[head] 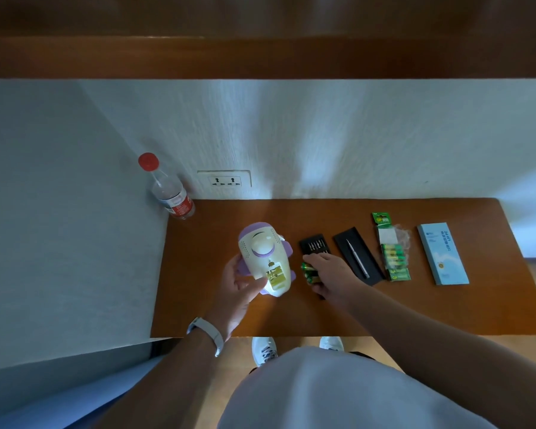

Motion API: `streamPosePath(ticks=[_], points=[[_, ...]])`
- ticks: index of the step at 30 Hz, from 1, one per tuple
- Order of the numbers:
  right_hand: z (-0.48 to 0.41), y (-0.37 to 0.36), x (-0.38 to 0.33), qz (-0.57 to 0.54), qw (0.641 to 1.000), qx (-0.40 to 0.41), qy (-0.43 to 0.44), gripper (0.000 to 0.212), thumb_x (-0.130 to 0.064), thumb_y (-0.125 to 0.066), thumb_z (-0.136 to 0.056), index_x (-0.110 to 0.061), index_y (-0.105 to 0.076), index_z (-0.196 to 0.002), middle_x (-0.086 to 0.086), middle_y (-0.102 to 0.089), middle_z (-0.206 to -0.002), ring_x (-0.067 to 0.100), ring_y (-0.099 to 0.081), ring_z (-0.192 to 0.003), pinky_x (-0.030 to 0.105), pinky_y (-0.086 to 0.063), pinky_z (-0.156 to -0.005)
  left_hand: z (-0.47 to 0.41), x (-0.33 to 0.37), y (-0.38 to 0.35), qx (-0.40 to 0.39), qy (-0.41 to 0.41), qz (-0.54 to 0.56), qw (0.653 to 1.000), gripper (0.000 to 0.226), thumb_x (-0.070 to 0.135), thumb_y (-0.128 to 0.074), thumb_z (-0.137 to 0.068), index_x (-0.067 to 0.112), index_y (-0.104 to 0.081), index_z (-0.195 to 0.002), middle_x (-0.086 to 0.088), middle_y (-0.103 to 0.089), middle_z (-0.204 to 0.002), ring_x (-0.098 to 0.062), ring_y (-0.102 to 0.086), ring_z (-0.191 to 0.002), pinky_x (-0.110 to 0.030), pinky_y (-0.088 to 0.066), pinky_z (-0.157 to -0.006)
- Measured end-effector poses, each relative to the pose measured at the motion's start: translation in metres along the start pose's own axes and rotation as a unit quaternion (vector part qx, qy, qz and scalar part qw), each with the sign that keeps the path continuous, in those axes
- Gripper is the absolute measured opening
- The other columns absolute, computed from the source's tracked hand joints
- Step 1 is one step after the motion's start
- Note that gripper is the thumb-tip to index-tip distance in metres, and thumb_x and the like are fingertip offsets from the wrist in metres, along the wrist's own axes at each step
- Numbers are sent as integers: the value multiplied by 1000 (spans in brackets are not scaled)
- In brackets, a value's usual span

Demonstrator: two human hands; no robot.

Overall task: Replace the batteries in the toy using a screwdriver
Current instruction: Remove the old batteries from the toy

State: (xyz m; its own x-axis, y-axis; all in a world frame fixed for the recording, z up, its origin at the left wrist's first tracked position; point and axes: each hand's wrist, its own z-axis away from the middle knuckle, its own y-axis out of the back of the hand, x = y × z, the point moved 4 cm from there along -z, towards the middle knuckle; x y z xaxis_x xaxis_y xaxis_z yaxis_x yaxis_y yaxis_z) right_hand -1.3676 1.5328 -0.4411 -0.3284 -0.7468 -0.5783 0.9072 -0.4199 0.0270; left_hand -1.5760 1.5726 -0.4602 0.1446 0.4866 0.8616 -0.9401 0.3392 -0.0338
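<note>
At the desk's (415, 311) far-left corner a red-capped water bottle (171, 193) stands against the wall, clear of the work. Next, the left hand (239, 289) cups the white-and-purple rocket toy (262, 252) from below, fingers curled round its body. It tilts the toy underside-up so the open battery compartment (274, 275) faces the person, probably for loading. Just beside it the right hand (328, 274) reaches down to the desk, fingers and thumb closed over loose green batteries (307, 270); whether spent or fresh I cannot tell. Beyond lie the bit tray (314, 243), the screwdriver (358, 258) parked on its black tray (359, 239), the opened battery pack (395, 261) within reach, and a pale blue box (443, 253).
</note>
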Motion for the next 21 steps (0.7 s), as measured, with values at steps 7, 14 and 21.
streamPosePath(ticks=[7,14,21], points=[[9,7,6,-24,1000,-3,2,13,-25,-65,-93,-12,-66,-96,12,-58,-90,19,-55,-72,25,-42,-51,19,12,16,110,-2,-149,983,68,34,-75,-87,28,-39,-145,5,-53,-138,-13,-54,-119,-24,-48,-82],[21,33,2,-73,997,-28,12,12,-20,-60,-96,-10,-60,-90,8,-52,-77,16,-50,-60,19,-35,-37,56,65,-2,208,-216,-386,872,49,43,-63,-87,21,-56,-131,1,-60,-135,-16,-55,-120,-39,-51,-96],[32,110,-11,-98,992,-63,40,9,-17,-58,-96,-9,-59,-92,10,-50,-78,16,-48,-58,20,-34,-35,64,74,-111,123,-322,-543,766,44,43,-53,-89,17,-67,-122,-4,-66,-128,-26,-61,-118,-46,-51,-95]])
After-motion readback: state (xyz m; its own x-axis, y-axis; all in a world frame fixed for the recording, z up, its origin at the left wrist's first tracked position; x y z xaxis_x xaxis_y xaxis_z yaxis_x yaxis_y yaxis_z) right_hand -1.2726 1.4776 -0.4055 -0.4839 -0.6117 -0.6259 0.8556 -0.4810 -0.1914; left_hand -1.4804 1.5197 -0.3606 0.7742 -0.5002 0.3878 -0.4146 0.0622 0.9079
